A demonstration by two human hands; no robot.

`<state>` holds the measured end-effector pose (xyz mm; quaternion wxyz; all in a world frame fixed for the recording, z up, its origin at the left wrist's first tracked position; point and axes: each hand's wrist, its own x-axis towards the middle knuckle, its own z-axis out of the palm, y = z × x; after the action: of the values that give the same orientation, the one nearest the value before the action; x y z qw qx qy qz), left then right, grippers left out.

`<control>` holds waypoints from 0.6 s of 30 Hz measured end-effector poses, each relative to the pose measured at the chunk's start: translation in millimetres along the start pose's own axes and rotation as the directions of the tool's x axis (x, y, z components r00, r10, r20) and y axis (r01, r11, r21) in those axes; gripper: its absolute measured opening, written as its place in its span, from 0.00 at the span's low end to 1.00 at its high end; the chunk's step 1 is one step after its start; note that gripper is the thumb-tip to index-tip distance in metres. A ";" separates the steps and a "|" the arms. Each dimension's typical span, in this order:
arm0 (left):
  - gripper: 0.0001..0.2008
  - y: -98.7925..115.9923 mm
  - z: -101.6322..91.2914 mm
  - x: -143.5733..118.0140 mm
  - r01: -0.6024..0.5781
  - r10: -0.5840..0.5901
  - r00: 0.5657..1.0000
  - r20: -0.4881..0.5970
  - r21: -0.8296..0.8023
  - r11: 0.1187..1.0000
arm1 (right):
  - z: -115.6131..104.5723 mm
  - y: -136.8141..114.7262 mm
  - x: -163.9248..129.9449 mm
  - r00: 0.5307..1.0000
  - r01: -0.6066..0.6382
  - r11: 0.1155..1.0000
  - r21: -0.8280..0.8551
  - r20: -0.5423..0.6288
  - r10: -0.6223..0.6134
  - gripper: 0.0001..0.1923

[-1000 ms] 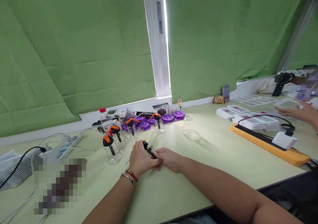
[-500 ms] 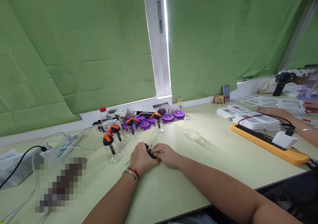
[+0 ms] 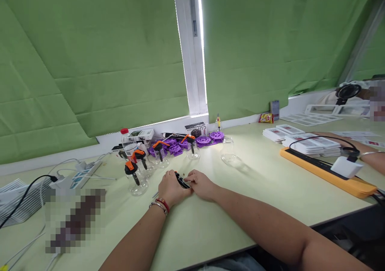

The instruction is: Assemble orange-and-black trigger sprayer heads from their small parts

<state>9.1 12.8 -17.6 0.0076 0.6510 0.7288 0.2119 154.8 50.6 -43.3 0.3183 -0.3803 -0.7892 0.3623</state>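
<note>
My left hand (image 3: 171, 190) is wrapped round a black part (image 3: 182, 181) with a bit of orange at its far end. It resembles the black-and-orange pour tops on the glass bottles, but the fingers cover most of it. With fingertips pinched together, my right hand (image 3: 202, 185) grips the same part from the right. A thin metal rod (image 3: 155, 194) sticks out beside my left wrist. Beyond the hands stand several clear glass bottles (image 3: 138, 188) with black-and-orange tops. One glass bottle without a top (image 3: 228, 158) stands farther right.
Purple wheel-like parts (image 3: 174, 150) lie behind the bottles, near a red-capped bottle (image 3: 128, 142) and a box (image 3: 197, 130). On the right are an orange power strip (image 3: 325, 172), stacks of white cards (image 3: 315, 144) and another person's arm (image 3: 357, 146). Cables (image 3: 27, 195) lie left.
Both my hands stay round the black part, with only a slight shift of the right fingers. At the right, the other person's far hand and a white frame have moved.
</note>
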 end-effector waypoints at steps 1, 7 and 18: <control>0.32 -0.4 0.4 0.1 -0.004 0.004 1.000 -0.002 0.000 1.000 | -0.1 -0.3 0.1 1.000 0.013 1.000 0.004 0.002 -0.013 0.20; 0.33 1.1 -0.6 0.2 -0.009 0.009 1.000 -0.004 -0.004 1.000 | -2.4 -3.1 0.4 1.000 0.004 1.000 0.010 0.001 -0.004 0.20; 0.33 1.9 -2.3 1.5 0.003 -0.003 1.000 0.009 0.000 1.000 | -4.2 0.0 0.6 1.000 -0.014 0.997 -0.077 0.007 0.015 0.19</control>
<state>10.0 13.7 -14.6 0.0113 0.6509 0.7297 0.2092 157.7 52.4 -40.9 0.2979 -0.3967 -0.8008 0.3355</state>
